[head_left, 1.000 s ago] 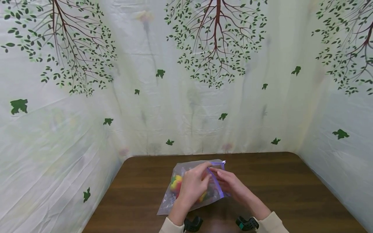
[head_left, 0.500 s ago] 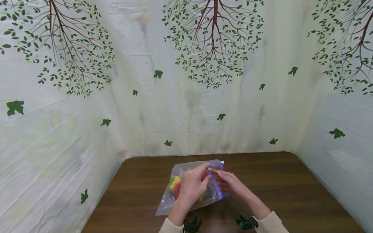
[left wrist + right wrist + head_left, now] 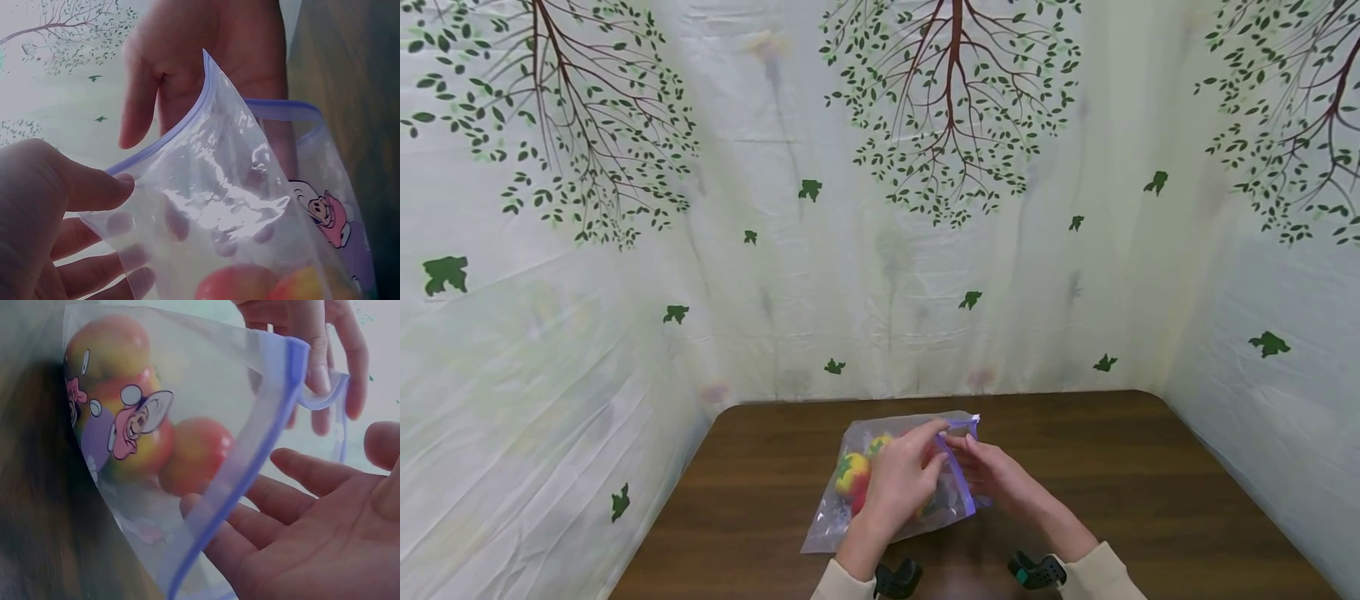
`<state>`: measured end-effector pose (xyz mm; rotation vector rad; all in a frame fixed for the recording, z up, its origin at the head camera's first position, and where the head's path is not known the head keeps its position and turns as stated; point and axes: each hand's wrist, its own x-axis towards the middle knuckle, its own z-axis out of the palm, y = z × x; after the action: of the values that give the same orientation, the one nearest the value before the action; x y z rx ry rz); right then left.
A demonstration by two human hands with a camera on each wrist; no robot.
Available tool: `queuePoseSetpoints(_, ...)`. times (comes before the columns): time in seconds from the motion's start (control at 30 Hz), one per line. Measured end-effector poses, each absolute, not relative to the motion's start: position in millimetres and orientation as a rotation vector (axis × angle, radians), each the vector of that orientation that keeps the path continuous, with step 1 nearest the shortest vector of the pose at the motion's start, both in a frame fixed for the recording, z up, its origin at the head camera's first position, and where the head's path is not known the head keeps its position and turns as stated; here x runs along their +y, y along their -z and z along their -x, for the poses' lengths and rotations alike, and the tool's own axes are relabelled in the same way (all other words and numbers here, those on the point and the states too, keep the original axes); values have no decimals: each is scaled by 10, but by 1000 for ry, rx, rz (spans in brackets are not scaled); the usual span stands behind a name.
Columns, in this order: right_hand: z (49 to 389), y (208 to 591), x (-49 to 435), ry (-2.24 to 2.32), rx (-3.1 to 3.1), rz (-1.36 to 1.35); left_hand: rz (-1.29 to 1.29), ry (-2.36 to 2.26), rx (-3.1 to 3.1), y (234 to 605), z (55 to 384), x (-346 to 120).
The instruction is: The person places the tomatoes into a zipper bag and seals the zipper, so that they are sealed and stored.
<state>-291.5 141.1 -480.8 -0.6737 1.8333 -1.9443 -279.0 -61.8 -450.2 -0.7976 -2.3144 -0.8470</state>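
Note:
A clear zip bag (image 3: 827, 529) with a purple rim (image 3: 958, 477) lies on the brown table, its mouth facing right. Inside are several rounded red and yellow fruit-like objects (image 3: 197, 450), some with green on them; their exact kind is unclear. My left hand (image 3: 897, 477) pinches the upper edge of the mouth between thumb and fingers, lifting it away from the other edge. With fingers extended, my right hand (image 3: 319, 531) reaches into the mouth; its fingertips show through the clear plastic, apart from the fruit-like objects. Cartoon figures (image 3: 137, 425) are printed on the bag.
The brown wooden table (image 3: 1135, 483) extends around the bag on both sides. Behind it and along the sides hang pale curtains (image 3: 880, 333) printed with trees and green leaves. Dark devices (image 3: 1037, 572) are strapped to both wrists, below cream sleeves.
The hands and bag stay almost where they were. Slightly more of the yellow objects shows beside my left hand. The view itself shifts a little.

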Motion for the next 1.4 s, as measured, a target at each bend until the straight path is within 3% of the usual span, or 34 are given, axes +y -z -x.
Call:
queuePoseSetpoints(0.53, 2963, 4742, 1753, 1932, 2096, 586, 803, 829, -2340, 4578, 2793, -555)
queuePoseSetpoints(0.8, 3000, 4705, 1844, 2051, 2396, 236, 831, 750, -2338, 4605, 2801, -533)
queuePoseSetpoints(1.4, 3332, 5040, 1806, 2031, 2241, 38, 933, 668, -2411, 4830, 2759, -406)
